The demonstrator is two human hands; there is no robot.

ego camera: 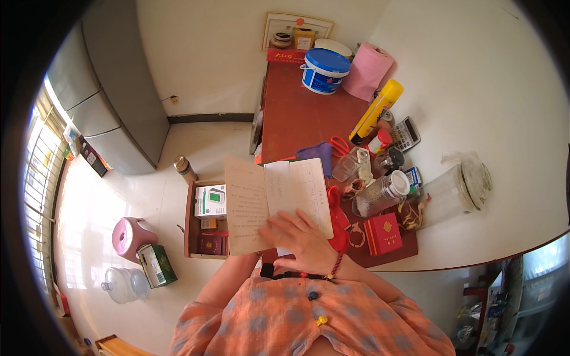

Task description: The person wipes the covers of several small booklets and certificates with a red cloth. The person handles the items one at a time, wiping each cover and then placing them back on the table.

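An opened booklet (pixel 307 191) with printed pages lies before me at the table's left side. A folded white paper slip (pixel 277 175) rests in it near the fold. Its left-hand leaf (pixel 245 209) is raised, slightly blurred, and overlaps the drawer. Across the lower pages spreads my right hand (pixel 303 242), palm down, fingers apart and grasping nothing. My left forearm (pixel 231 276) reaches under the raised leaf; that hand is hidden, so its grip cannot be seen. Right of the booklet are a red cloth-like item (pixel 339 236) and a red box (pixel 384 234) with a gold emblem.
A pulled-out wooden drawer (pixel 190 222) holds a blood pressure monitor box (pixel 209 201) and dark-red booklets (pixel 211 244). The table (pixel 294 111) bears red-handled scissors (pixel 339 146), glass jars (pixel 376 196), a yellow spray can (pixel 376 111) and a blue-lidded bucket (pixel 326 73). A pink stool (pixel 129 238) stands left.
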